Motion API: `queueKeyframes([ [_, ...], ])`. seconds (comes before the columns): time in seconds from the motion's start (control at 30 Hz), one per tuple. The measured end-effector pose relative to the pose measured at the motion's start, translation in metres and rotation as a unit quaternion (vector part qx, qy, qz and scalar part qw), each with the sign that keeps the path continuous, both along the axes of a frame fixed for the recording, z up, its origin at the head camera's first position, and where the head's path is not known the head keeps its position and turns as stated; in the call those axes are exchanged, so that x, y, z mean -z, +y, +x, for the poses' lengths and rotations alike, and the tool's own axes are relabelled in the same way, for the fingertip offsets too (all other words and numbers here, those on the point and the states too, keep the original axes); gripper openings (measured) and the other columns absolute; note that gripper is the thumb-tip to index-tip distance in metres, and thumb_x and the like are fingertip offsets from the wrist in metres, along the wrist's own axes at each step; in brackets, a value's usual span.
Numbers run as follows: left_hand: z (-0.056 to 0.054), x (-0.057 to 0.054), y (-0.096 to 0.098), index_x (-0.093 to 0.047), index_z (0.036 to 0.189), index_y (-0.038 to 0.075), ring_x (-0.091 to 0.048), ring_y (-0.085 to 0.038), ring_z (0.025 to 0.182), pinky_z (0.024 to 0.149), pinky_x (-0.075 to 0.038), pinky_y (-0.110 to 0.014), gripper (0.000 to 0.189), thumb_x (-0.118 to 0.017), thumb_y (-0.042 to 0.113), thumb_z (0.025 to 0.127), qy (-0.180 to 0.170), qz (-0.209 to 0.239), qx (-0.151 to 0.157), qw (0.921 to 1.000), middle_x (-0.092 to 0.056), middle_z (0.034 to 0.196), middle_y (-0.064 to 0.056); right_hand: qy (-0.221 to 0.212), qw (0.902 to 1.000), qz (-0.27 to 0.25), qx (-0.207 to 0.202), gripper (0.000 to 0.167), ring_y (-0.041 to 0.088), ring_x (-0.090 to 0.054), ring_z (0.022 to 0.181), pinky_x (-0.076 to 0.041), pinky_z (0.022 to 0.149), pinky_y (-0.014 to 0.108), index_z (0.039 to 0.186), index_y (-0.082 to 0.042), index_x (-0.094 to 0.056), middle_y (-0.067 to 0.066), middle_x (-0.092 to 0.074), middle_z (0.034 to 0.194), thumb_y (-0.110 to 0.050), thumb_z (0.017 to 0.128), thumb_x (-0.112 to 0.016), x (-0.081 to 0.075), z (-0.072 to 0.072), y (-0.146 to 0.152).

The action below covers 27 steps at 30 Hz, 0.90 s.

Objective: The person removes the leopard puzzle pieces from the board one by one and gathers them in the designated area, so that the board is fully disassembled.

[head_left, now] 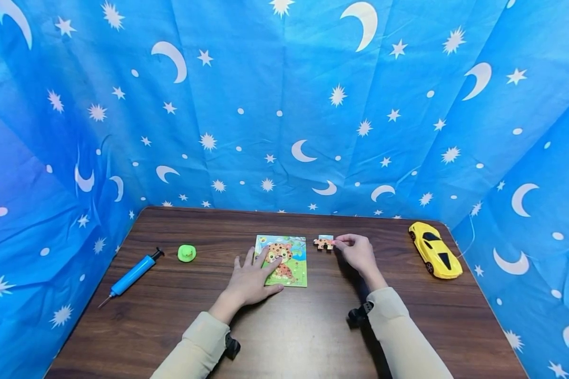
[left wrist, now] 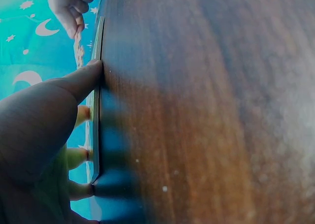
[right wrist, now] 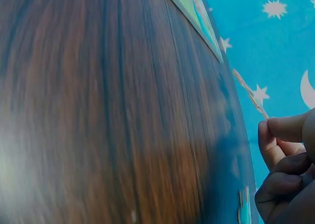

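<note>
Blue syringe-like pump (head_left: 134, 275), green toy (head_left: 187, 253), yellow toy car (head_left: 435, 250), starry backdrop (head_left: 256, 95)

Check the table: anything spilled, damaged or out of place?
Nothing stands out: the puzzle board lies flat under the left hand, and the right hand pinches a jigsaw section. No spill or damage shows.

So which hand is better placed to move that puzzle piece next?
Probably the right hand: it pinches the piece, while the left hand is spread partly over the puzzle.
</note>
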<state>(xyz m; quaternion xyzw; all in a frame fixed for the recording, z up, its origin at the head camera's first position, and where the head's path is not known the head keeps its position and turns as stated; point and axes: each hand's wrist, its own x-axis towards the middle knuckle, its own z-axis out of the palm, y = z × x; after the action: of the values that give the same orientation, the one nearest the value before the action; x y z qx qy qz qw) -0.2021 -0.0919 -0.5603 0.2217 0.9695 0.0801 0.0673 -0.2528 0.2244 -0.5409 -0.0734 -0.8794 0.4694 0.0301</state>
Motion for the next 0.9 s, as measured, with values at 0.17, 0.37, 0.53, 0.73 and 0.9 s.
queueKeyframes([
  [0.17,0.0,-0.001,0.0,-0.032,0.164,0.039,-0.013,-0.048,0.154,0.113,-0.018,-0.078,0.078,-0.05,0.074,0.097,0.0,-0.002,0.0,1.0,-0.014,0.173,-0.008,-0.008,0.9999,-0.008,0.003,0.017,0.019,-0.055,0.066,-0.045,0.057,0.029,0.103,-0.003,-0.077,0.009,-0.071,0.086,-0.018,0.101,-0.071,0.0,-0.001,0.017],
  [0.37,0.0,-0.001,0.0,-0.032,0.164,0.039,-0.014,-0.048,0.154,0.113,-0.018,-0.078,0.077,-0.05,0.074,0.097,-0.002,0.001,-0.001,1.0,-0.014,0.173,-0.008,-0.022,0.9996,-0.016,0.001,0.018,0.016,-0.056,0.06,-0.044,0.051,0.028,0.106,0.0,-0.076,0.012,-0.07,0.082,-0.017,0.102,-0.069,0.001,-0.001,0.031],
  [0.53,0.001,-0.002,0.0,-0.033,0.164,0.038,-0.014,-0.048,0.154,0.113,-0.018,-0.078,0.077,-0.05,0.073,0.097,-0.003,0.004,0.0,1.0,-0.015,0.173,-0.008,-0.033,0.9994,-0.01,-0.003,0.02,0.017,-0.057,0.06,-0.045,0.051,0.03,0.108,0.0,-0.075,0.008,-0.069,0.079,-0.017,0.103,-0.067,0.003,-0.001,0.037],
  [0.73,0.001,-0.001,-0.001,-0.033,0.164,0.038,-0.015,-0.048,0.154,0.112,-0.019,-0.078,0.077,-0.05,0.074,0.097,0.001,0.002,0.001,1.0,-0.015,0.173,-0.008,-0.04,0.9989,0.022,0.008,0.021,0.019,-0.059,0.065,-0.048,0.057,0.032,0.107,-0.002,-0.076,0.008,-0.071,0.085,-0.02,0.103,-0.066,0.005,0.001,0.037],
  [0.9,0.001,0.0,-0.001,-0.034,0.164,0.038,-0.014,-0.048,0.154,0.112,-0.018,-0.079,0.077,-0.05,0.074,0.097,0.0,0.005,0.001,1.0,-0.015,0.173,-0.008,-0.03,0.9977,0.055,0.025,0.019,0.021,-0.061,0.072,-0.047,0.063,0.032,0.105,-0.004,-0.078,0.007,-0.072,0.088,-0.02,0.102,-0.067,0.004,0.002,0.037],
])
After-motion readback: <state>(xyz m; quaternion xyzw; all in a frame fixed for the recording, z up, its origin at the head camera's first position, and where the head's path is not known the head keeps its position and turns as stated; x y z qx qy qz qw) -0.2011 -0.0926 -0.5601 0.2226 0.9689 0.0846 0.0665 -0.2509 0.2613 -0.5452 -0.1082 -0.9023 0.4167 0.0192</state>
